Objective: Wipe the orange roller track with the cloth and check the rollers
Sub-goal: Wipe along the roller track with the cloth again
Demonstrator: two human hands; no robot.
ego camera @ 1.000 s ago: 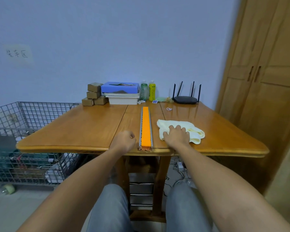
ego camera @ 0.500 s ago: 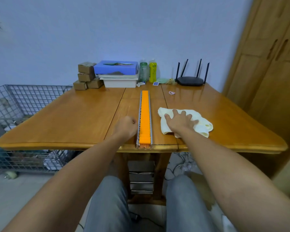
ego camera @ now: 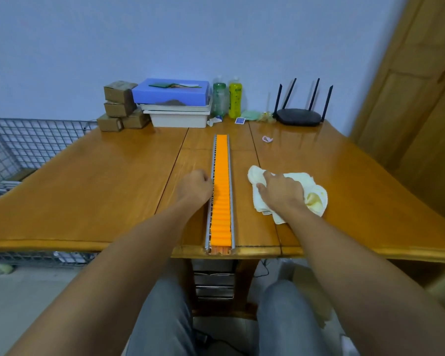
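An orange roller track (ego camera: 221,181) in a metal frame lies along the middle of the wooden table (ego camera: 88,191), its near end at the table's front edge. My left hand (ego camera: 195,187) is curled into a fist against the track's left rail, about halfway along. To the right of the track lies a pale yellow cloth (ego camera: 314,199). My right hand (ego camera: 283,192) presses on top of it with the fingers gathering the fabric, bunching its left part.
At the back of the table stand small cardboard boxes (ego camera: 120,106), a blue box on white trays (ego camera: 175,95), two bottles (ego camera: 234,97) and a black router (ego camera: 299,116). A wire cage (ego camera: 16,147) is at the left, a wooden wardrobe (ego camera: 421,98) at the right.
My left hand slid forward along the track's left rail. My right hand went from lying flat on the cloth to gathering it, and the cloth is more bunched. The camera moved closer.
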